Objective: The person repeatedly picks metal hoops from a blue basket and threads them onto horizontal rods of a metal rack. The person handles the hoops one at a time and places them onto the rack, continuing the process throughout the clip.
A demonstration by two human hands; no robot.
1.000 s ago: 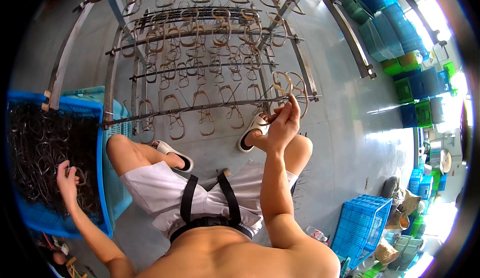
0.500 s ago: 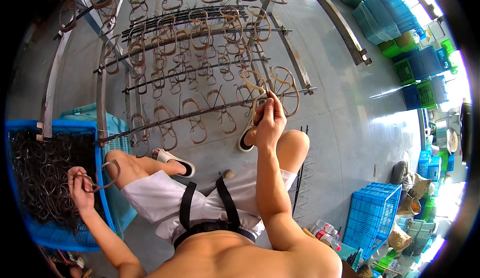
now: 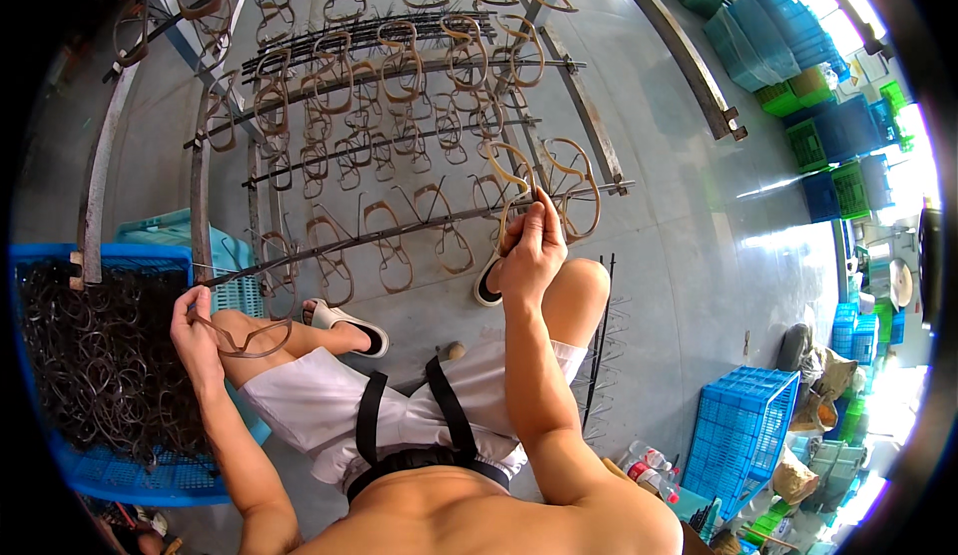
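My left hand is closed on one end of a brown eyeglass frame, which sticks out to the right above my left knee. Beside that hand stands a blue crate heaped with dark eyeglass frames. My right hand is raised in front of my right knee, thumb and finger pinched together at the right part of a dark rod. Amber eyeglass frames hang on both sides of its fingertips. What the pinch grips is too small to tell.
Ahead, a metal rack carries several rods hung with brown frames. Behind the crate of frames is a teal basket. On the right are a blue crate, plastic bottles and a spiky rod near my right knee.
My left hand has moved up and right from above the crate to its right edge, carrying the brown eyeglass frame. My right hand stays at the rod with only a slight shift.
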